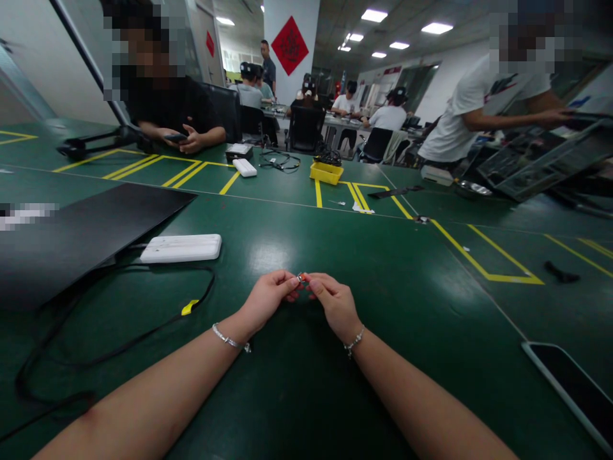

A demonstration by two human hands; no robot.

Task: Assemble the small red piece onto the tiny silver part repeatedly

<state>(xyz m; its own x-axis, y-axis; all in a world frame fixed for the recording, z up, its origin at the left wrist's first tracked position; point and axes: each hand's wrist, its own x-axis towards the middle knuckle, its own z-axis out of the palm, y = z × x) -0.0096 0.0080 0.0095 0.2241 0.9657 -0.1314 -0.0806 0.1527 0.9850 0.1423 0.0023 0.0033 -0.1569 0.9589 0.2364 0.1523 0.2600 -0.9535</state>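
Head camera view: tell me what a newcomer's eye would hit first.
Probably the red diamond on the white pillar at the back. Then the left hand and right hand, pinching a tiny orange-and-silver piece over the green table. Yellow lines also stand out farther across it.

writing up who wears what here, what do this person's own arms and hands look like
Both forearms and both hands are bare, with no sleeves or gloves in view. The left hand and right hand each have a silvery bracelet at the wrist.
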